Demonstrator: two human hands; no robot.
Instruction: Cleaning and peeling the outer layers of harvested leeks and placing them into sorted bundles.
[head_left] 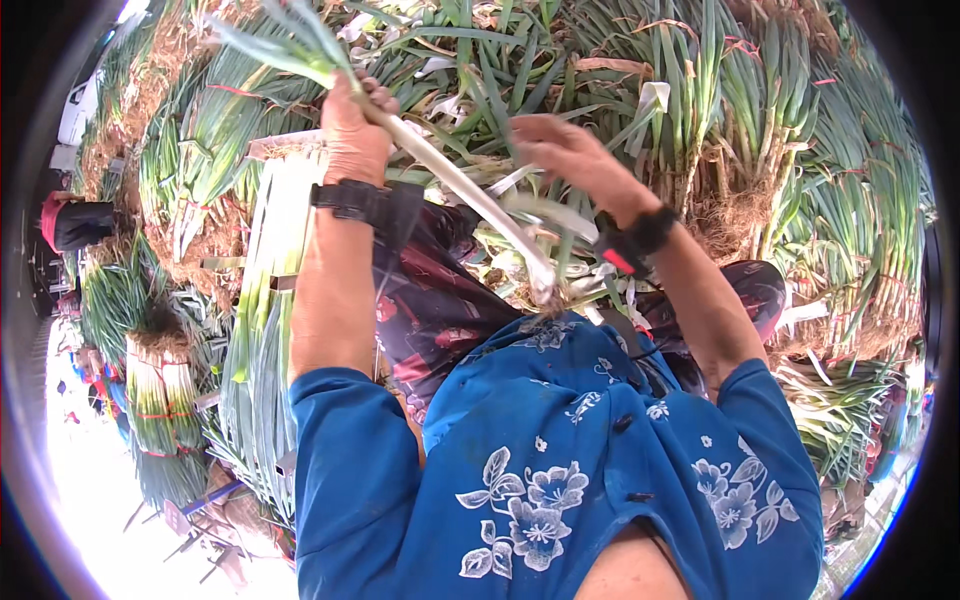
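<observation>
My left hand (352,125) is closed around a long leek (463,185), gripping it where the white stalk turns green. The green leaves fan out beyond my fist at the upper left. Its stalk slants down to the right, and the root end is close to my lap. My right hand (572,158) hovers to the right of the stalk, apart from it, with fingers stretched out and slightly blurred. Below that hand is a pale, blurred leaf strip (552,212). Stripped leaves and peelings (440,65) lie heaped in front of me.
Tied leek bundles with shaggy roots (735,215) are piled at the right. More bundles (215,150) are stacked at the left. Beside my left forearm, trimmed leeks (265,280) lie in a row on a rack. Farther left are banded bundles (163,395) and another person (75,220).
</observation>
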